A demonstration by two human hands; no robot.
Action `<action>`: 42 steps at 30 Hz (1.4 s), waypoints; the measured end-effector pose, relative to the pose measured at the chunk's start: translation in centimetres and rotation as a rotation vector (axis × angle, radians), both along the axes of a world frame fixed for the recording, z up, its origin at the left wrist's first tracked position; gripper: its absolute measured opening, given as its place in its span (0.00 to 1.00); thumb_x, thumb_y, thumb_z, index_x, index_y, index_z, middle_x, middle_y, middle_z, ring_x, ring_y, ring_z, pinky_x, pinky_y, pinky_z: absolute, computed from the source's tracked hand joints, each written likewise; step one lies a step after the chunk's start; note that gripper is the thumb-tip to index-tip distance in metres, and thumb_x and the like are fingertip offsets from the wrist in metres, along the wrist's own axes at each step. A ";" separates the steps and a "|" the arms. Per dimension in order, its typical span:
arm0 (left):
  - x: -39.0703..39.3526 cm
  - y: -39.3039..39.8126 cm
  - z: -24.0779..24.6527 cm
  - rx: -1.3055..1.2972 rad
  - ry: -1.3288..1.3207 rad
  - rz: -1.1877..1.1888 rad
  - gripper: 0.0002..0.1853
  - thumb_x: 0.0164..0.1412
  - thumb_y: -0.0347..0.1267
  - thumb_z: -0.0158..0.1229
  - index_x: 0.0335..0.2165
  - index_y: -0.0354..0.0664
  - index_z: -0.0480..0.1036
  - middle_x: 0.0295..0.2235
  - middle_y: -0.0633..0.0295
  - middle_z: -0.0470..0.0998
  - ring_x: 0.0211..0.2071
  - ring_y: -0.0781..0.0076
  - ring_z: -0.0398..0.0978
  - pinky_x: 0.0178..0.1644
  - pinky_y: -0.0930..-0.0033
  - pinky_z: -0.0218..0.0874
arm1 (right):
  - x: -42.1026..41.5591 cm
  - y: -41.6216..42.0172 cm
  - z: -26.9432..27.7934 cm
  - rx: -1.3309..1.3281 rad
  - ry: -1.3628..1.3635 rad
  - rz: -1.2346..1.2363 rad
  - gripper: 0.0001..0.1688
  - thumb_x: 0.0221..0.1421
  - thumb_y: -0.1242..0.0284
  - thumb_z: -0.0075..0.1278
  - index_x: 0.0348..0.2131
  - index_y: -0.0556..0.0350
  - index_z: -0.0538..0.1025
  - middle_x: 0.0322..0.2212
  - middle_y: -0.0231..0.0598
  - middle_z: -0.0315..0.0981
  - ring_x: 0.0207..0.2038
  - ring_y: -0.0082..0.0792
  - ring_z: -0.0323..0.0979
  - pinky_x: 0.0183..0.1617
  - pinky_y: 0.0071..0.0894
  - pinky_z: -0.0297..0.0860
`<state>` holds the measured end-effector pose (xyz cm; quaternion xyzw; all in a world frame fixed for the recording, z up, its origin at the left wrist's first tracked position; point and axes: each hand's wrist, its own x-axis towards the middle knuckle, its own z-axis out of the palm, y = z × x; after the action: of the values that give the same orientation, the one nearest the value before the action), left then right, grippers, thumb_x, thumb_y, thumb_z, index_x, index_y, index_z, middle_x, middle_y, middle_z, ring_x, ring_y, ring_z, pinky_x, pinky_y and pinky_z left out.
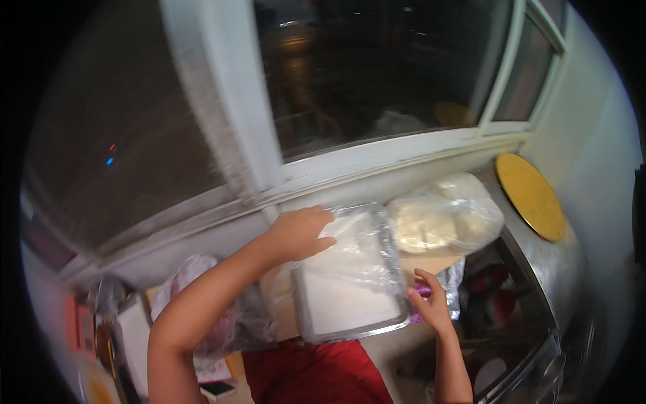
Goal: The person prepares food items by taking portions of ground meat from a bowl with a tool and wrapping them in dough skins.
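Note:
A metal tray (pixel 353 310) holding a flat white layer lies in front of me, its far part covered by crumpled clear plastic film (pixel 348 242). My left hand (pixel 303 232) reaches over the tray's far left side, fingers apart at the film's edge; whether it touches or pinches the film I cannot tell. Beside the tray's near right corner is my right hand (pixel 431 303), fingers apart, in front of something shiny and purple (pixel 423 290). Behind that hand, clear plastic bags (pixel 444 217) of pale yellowish pieces rest on a light brown board.
A yellow round board (pixel 530 197) leans by the right wall. At the right, an open-topped dark compartment (pixel 504 303) holds round reddish things. Plastic bags (pixel 186 272) lie at the left near a white box (pixel 132 323). A window sill (pixel 373 161) runs behind. A phone-like object (pixel 218 389) lies below my left forearm.

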<state>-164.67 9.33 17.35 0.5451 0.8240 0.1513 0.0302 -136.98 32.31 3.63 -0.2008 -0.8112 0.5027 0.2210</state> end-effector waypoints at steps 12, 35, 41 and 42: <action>3.8 22.1 -3.4 0.351 -0.163 -0.391 0.17 0.60 0.37 0.56 0.44 0.38 0.73 0.44 0.53 0.75 0.43 0.54 0.75 0.47 0.59 0.66 | -3.0 13.8 9.5 0.864 0.137 -0.431 0.26 0.48 0.78 0.57 0.49 0.57 0.73 0.52 0.51 0.68 0.58 0.54 0.62 0.61 0.44 0.59; 6.7 31.3 -7.9 0.307 -0.960 -0.225 0.29 0.53 0.25 0.61 0.54 0.36 0.63 0.37 0.59 0.77 0.37 0.74 0.75 0.40 0.72 0.67 | -4.2 17.4 4.3 -0.277 0.162 -0.283 0.13 0.51 0.81 0.55 0.38 0.55 0.72 0.31 0.30 0.73 0.30 0.20 0.70 0.34 0.20 0.67; 6.6 31.9 -7.7 0.486 -0.765 -0.294 0.32 0.52 0.25 0.62 0.56 0.40 0.63 0.34 0.62 0.76 0.33 0.75 0.73 0.38 0.72 0.66 | -4.6 17.6 4.1 -0.543 0.306 -0.117 0.18 0.54 0.84 0.50 0.44 0.55 0.68 0.36 0.29 0.71 0.38 0.19 0.70 0.42 0.18 0.66; 6.6 32.0 -7.4 0.442 -0.893 -0.282 0.30 0.52 0.25 0.62 0.54 0.40 0.64 0.33 0.63 0.76 0.32 0.76 0.73 0.37 0.73 0.65 | -4.7 17.3 4.4 -0.552 0.321 -0.096 0.19 0.54 0.85 0.49 0.45 0.54 0.67 0.36 0.29 0.72 0.38 0.19 0.70 0.43 0.18 0.66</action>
<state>-158.09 41.32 9.96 0.5267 0.5977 0.5341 0.2831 -141.69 49.57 8.08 -0.2093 -0.5886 0.7182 0.3064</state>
